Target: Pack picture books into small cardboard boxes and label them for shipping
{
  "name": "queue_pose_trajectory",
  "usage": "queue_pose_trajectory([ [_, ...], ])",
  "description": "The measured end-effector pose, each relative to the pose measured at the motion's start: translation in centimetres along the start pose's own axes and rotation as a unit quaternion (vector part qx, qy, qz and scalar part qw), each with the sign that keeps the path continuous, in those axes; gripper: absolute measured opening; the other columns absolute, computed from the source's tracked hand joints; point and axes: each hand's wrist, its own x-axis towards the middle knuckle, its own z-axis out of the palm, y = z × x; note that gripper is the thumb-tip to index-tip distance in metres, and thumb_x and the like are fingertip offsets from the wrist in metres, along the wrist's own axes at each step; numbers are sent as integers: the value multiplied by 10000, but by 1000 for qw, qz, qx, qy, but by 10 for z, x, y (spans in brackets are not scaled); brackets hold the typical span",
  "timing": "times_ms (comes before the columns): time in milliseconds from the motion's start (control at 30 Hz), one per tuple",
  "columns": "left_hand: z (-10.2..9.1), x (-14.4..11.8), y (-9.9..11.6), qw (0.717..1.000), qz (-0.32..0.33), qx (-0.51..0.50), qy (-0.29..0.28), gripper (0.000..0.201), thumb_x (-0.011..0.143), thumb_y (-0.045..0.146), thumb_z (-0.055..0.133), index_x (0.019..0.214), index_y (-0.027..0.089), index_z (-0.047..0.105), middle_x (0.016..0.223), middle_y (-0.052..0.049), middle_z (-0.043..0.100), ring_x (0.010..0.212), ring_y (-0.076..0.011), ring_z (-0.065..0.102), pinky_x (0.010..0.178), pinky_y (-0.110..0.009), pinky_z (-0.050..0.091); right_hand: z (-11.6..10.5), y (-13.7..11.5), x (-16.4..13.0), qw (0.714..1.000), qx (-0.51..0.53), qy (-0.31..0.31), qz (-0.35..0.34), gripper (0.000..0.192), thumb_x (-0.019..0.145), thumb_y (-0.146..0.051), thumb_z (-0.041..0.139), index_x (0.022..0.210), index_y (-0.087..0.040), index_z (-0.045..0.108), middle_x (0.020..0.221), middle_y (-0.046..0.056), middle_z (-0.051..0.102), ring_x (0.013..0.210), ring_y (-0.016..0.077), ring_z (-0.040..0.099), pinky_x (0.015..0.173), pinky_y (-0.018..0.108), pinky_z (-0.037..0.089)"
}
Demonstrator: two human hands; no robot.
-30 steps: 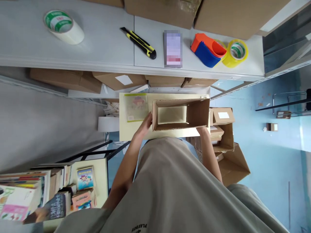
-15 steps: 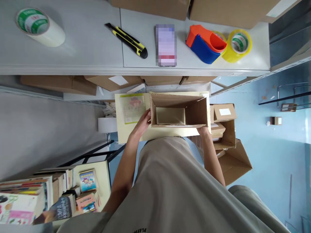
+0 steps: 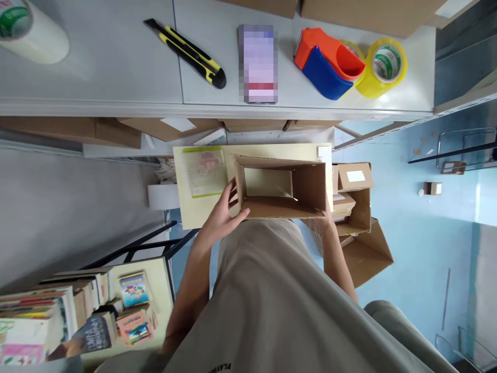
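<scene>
A cardboard box (image 3: 277, 207) stands upright over the cream board, its top side open toward me. Cream colour shows inside at its bottom. My left hand (image 3: 221, 215) holds the box's left end, thumb at the near corner and fingers along the left wall. At the near right corner, my right hand (image 3: 324, 220) grips the box from outside; most of its fingers are hidden behind the cardboard. Left of the box, a clear plastic packet with a yellow-green edge (image 3: 205, 173) lies on the cream board (image 3: 178, 199).
On the grey shelf ahead lie a box cutter (image 3: 190, 56), a phone (image 3: 259, 65), an orange-and-blue tape dispenser (image 3: 326, 67) and tape rolls (image 3: 388, 67). Cardboard boxes (image 3: 355, 207) are stacked at right. Books (image 3: 50, 316) fill a table at lower left.
The box has tilted and come slightly nearer to me, showing more of its near inner wall. My left thumb has moved out onto the near corner. The view has shifted a little.
</scene>
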Motion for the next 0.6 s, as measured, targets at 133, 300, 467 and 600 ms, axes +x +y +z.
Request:
queue_pose_trajectory([
  [133,-8,-5,-2,997,31,50,-40,891,1045,469,789,1868,397,456,1996,-102,346,1871,-384,323,1438,-586,486,2,-7,1,999,25,6,26,1009,1012,-1015,589,1695,-280,698,1729,115,727,1669,403,641,1428,580,522],
  [300,-19,-5,-4,990,38,119,-61,794,1071,612,799,1795,351,605,1949,-137,430,1851,-415,361,1454,-614,457,8,-10,3,997,65,5,52,1009,971,-925,767,1727,-265,661,1691,130,756,1618,403,697,1365,562,600],
  [467,-18,0,-6,979,49,188,-57,1007,835,845,971,1665,320,747,1885,-156,479,1684,-498,570,1436,-642,478,11,-3,14,997,63,31,43,1033,935,-885,832,1725,-244,653,1663,161,773,1573,405,728,1346,591,606],
  [600,-9,12,-10,973,72,219,28,722,970,825,867,1453,289,873,1621,-147,651,1415,-401,756,1327,-531,592,9,3,27,994,88,44,55,1124,812,-814,979,1724,-240,657,1612,185,799,1468,417,793,1288,619,635],
])
